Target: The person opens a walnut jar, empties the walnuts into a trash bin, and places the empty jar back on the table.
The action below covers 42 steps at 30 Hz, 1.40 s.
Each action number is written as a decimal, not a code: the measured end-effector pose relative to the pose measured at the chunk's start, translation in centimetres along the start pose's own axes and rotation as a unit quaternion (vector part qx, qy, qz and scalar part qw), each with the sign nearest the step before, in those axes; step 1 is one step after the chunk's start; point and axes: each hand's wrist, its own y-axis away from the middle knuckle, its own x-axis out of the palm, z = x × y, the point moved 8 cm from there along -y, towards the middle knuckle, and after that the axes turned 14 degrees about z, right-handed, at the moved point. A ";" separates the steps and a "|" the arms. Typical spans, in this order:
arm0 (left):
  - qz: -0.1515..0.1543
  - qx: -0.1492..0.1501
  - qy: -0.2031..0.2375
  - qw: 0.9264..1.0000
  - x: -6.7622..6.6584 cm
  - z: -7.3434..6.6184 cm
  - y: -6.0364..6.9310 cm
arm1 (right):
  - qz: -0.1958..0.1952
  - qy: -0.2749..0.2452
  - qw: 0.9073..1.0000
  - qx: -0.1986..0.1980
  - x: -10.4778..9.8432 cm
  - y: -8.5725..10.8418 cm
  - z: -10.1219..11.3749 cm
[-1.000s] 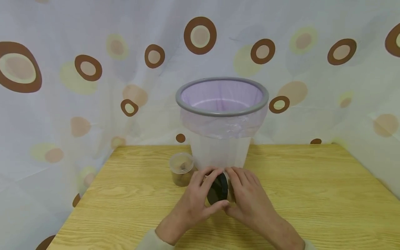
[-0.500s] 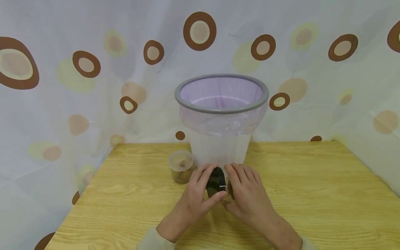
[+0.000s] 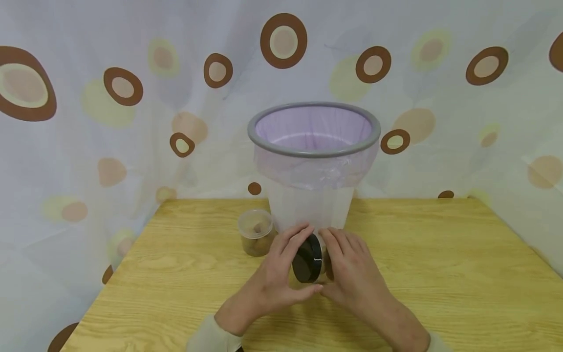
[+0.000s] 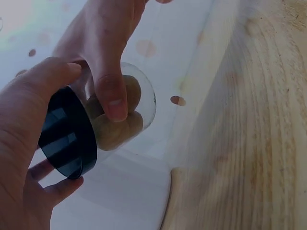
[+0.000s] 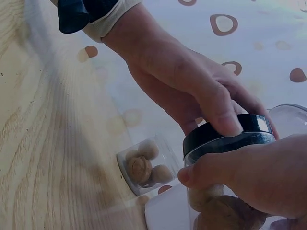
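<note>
Between my two hands a clear jar (image 4: 148,100) lies tipped on its side above the table, its black lid (image 3: 306,259) facing left. Brown, round, walnut-like things (image 4: 115,130) show through its wall. My right hand (image 3: 354,274) grips the jar's body, with the thumb across its side. Around the lid curve the fingers and thumb of my left hand (image 3: 274,276); in the right wrist view the left thumb rests on the lid's edge. The palm side of that hand stands apart from the lid.
Left of my hands stands a second clear container (image 3: 256,233) with similar brown round things. Behind is a white bin with a grey rim (image 3: 314,154) and a purple liner. The wooden table (image 3: 184,278) ends at a patterned curtain (image 3: 211,122).
The left thumb has moved down and away from the lid's face, and that hand is spread wider. The right hand still grips the jar. The head view has tilted slightly.
</note>
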 end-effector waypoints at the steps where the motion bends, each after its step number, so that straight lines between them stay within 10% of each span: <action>1: -0.002 0.014 -0.004 1.000 -0.1 -0.1 0.0 | -0.002 -0.003 1.000 -0.001 -0.1 0.0 0.0; 10: -0.012 0.045 -0.016 0.999 -0.7 -0.4 0.1 | -0.012 -0.012 1.000 -0.014 -0.3 0.0 0.2; 42: 0.013 -0.017 0.013 1.000 -0.4 0.1 0.1 | 0.031 -0.017 0.999 0.008 0.0 0.1 0.5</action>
